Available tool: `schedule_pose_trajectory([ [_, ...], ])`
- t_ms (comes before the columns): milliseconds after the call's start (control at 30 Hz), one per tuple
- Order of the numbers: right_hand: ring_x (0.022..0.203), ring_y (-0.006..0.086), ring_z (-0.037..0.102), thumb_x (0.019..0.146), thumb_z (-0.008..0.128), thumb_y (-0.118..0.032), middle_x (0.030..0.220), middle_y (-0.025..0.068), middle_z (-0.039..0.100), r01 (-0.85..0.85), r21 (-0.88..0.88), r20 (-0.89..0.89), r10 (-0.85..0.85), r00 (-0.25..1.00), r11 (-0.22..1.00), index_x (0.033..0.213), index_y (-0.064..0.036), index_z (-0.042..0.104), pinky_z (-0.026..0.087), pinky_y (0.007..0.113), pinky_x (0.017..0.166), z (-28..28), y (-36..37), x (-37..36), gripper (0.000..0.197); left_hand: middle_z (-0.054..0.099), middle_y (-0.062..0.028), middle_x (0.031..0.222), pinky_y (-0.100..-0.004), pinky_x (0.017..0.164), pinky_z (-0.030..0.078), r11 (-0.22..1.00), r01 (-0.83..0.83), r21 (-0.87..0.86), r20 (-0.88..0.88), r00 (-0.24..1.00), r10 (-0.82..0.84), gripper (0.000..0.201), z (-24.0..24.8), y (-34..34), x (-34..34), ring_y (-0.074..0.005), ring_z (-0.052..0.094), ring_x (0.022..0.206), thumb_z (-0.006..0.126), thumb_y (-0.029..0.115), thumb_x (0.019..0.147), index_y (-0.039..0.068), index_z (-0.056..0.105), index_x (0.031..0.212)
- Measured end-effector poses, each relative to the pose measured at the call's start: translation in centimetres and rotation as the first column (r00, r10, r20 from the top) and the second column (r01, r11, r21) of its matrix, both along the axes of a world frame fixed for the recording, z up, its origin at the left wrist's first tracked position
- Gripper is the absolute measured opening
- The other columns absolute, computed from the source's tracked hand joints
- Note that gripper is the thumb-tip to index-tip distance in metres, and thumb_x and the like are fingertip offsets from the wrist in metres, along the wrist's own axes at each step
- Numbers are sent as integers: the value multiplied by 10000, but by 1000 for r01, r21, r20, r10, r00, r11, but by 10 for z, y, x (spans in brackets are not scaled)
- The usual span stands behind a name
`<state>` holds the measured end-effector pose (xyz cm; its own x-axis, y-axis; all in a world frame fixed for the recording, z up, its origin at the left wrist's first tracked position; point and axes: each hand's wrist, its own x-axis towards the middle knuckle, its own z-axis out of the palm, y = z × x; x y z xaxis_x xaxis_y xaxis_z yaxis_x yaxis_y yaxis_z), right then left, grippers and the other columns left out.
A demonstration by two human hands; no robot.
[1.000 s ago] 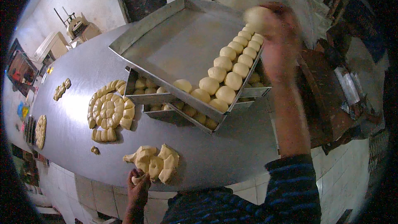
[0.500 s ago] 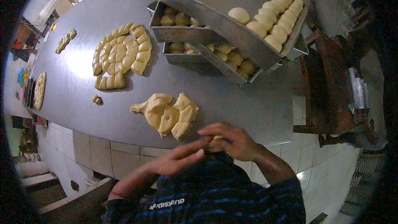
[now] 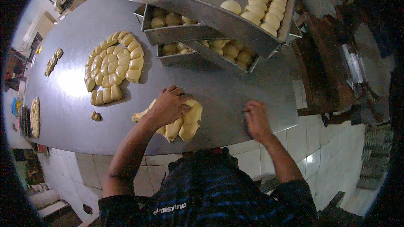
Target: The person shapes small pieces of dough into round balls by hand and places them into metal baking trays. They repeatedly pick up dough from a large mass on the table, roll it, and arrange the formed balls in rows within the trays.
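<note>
The left hand [image 3: 168,106], fingers on the dough lump [image 3: 192,121] just below the frame's centre, seems to be portioning, which next calls for a clean pinch, though I can't tell if it's clamped, or if the curled right hand [image 3: 257,120], right of centre, holds anything.

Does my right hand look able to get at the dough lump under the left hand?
Probably yes: between the right hand and the right side of the dough lump, only tabletop shows. The left hand covers part of its top, though.
</note>
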<state>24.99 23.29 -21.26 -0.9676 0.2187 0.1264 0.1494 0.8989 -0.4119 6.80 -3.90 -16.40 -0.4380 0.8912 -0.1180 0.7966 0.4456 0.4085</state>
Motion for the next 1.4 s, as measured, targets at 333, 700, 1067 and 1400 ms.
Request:
schedule_pose_trajectory([
  [333, 1097, 390, 424, 782, 589, -275, 1214, 178, 465, -28, -5, -32, 28, 999, 1000, 1081, -66, 549, 288, 513, 956, -24, 56, -9, 366, 497, -110, 949, -308, 662, 468, 612, -661, 435, 634, 707, 313, 215, 50, -2, -39, -231, 531, 878, 485, 194, 893, 47, 441, 1044],
  [700, 954, 393, 478, 771, 557, -154, 980, 213, 525, -1, 460, -275, 143, 951, 888, 923, 19, 546, 377, 454, 871, -17, 104, -29, 231, 498, -114, 1033, -351, 706, 488, 231, -727, 647, 653, 684, 326, 531, 173, -20, -16, -213, 514, 918, 331, 502, 909, 110, 280, 1263],
  [1067, 1011, 231, 511, 781, 576, -169, 1077, 93, 548, 177, -455, 138, -127, 982, 873, 1121, -37, 509, 418, 364, 832, 74, 158, -11, 371, 427, -123, 1186, -396, 825, 488, 53, -941, 334, 877, 331, 348, 532, 128, -71, 50, -244, 479, 1091, 391, 443, 906, 57, 307, 1261],
  [1400, 837, 220, 591, 811, 571, -263, 854, 115, 617, -108, -141, -548, 13, 836, 984, 969, -42, 598, 464, 311, 760, 269, 82, -191, 273, 439, -147, 1139, -403, 801, 484, -43, -867, 496, 867, 493, 73, 437, 116, -18, 71, -248, 496, 1019, 515, 97, 829, 91, 320, 1220],
])
